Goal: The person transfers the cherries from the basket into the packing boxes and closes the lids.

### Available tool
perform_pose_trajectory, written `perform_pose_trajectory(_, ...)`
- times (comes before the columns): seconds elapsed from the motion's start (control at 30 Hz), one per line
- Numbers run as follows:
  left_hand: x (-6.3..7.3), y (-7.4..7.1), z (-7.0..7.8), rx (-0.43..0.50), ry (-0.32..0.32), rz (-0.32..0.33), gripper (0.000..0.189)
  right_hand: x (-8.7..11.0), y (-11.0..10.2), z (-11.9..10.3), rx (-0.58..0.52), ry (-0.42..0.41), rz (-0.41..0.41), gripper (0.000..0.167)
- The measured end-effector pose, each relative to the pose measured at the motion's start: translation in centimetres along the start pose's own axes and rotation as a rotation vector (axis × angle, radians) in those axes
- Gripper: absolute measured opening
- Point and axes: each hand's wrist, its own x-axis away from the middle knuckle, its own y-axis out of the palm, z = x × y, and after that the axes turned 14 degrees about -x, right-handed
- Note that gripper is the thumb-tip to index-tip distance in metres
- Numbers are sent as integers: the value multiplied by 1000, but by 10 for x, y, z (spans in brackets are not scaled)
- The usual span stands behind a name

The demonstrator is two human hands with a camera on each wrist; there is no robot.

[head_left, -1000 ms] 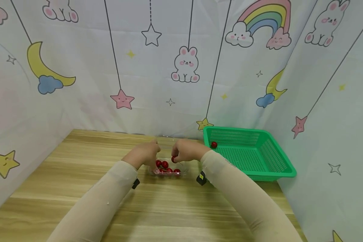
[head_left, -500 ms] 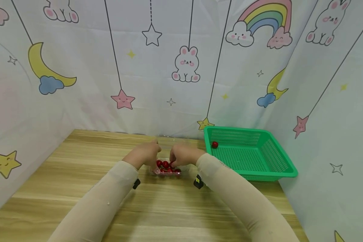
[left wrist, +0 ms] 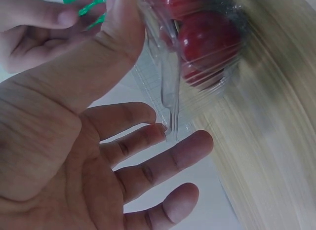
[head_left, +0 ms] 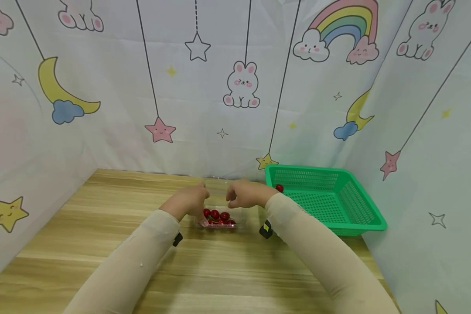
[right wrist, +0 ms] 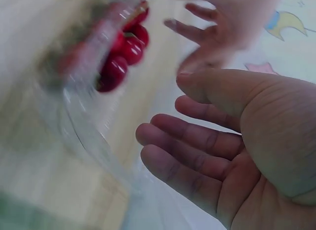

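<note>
A clear plastic clamshell box (head_left: 241, 216) holds several red cherries (head_left: 224, 216) on the table, its clear lid (head_left: 217, 185) folded back behind. My left hand (head_left: 188, 201) is at the box's left end. In the left wrist view its thumb lies against the wall, while the spread fingers (left wrist: 168, 161) have their tips near the box's plastic edge (left wrist: 170, 87). Just above the box's right side is my right hand (head_left: 246, 193). The right wrist view shows its fingers (right wrist: 182, 166) loosely bent with nothing between them, apart from the cherries (right wrist: 113, 72).
A green perforated basket (head_left: 370, 216) stands to the right, with one cherry (head_left: 279, 188) in its back left corner. The wooden table (head_left: 220, 270) meets a white cloth with cartoon prints (head_left: 241, 83) behind and at both sides.
My right hand held a cherry over the box, lowered it among the others and let go. It then rose back and to the right. The left hand stays put.
</note>
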Motion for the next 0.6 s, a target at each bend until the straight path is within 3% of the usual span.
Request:
perform_pose_trajectory(0.13,-2,2,0,-7,2,9,105,21,-25,5,-33,37,51,29)
perform_pose_trajectory(0.3,-2,2,0,-16,7,18,104,43,-54,22,-79,109,179,22)
perform_pose_trajectory(0.47,1,1,1,-19,4,15,104,56,-72,53,-149,187,299,23)
perform_pose_trajectory(0.6,1,0,1,-9,6,13,103,60,-81,86,-206,214,310,36)
